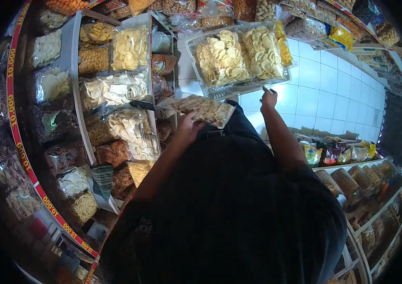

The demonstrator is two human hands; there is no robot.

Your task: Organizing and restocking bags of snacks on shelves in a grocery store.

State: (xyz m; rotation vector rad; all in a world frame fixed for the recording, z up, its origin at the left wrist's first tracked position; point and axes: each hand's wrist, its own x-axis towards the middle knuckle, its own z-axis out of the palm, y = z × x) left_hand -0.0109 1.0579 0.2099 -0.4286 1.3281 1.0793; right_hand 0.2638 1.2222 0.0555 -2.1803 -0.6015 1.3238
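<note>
My left hand (188,128) grips the near side of a clear plastic bag of flat brown crackers (206,109), in front of my waist. Beyond it, on the tiled floor side, a pale plastic crate (218,93) holds two large clear bags of round yellow chips, the left bag (222,56) and the right bag (263,51). A yellow packet (283,44) lies along the crate's right end. My right hand (269,99) is just off the crate's near rim, its fingers around a small dark object too small to name.
Shelves at left carry many bagged snacks, among them white crackers (115,88) and yellow chips (129,48). A red price strip (16,117) edges the outer shelf. White floor tiles (323,85) extend to the right. Snack packets (332,154) and jars (344,181) line a right-hand rack.
</note>
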